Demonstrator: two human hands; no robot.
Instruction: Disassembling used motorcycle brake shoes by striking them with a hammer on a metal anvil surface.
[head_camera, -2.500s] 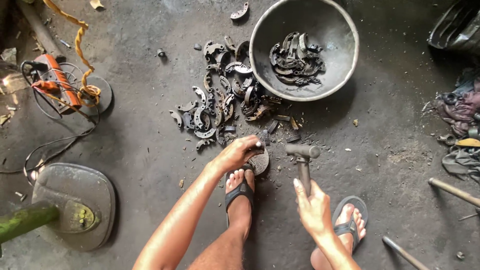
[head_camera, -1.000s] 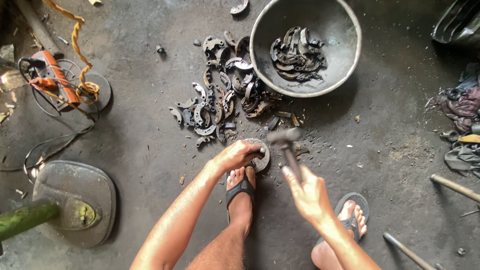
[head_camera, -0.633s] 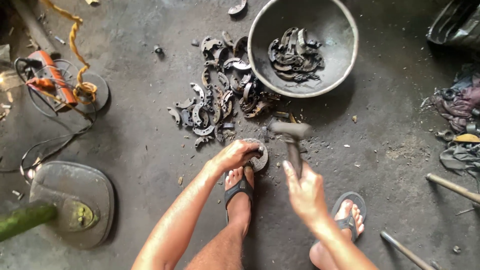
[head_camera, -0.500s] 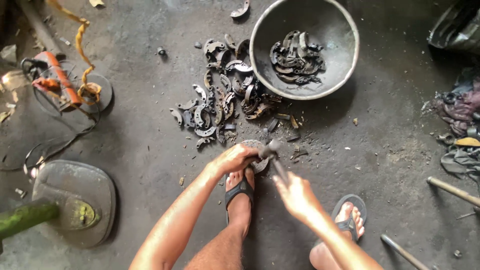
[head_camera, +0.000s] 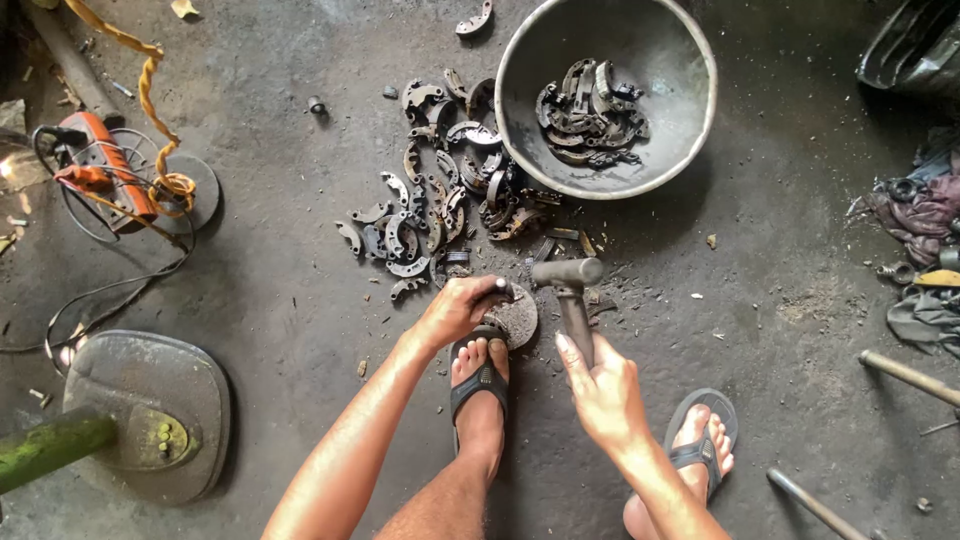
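Grimy concrete floor (head_camera: 300, 300). Our left hand (head_camera: 455, 312) pins a curved metal piece (head_camera: 497, 292) on the round block (head_camera: 518, 318); right hand (head_camera: 598, 385) grips the hammer (head_camera: 570, 290) beside it.

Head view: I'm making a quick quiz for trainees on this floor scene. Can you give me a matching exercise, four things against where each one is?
Things:
1. hammer
2. metal basin
3. orange power tool
4. small curved part

Places:
A. far left, among cables
B. in the right hand
C. under the left hand, on a round block
D. top of the picture, holding curved metal pieces

Pairs: 1-B, 2-D, 3-A, 4-C
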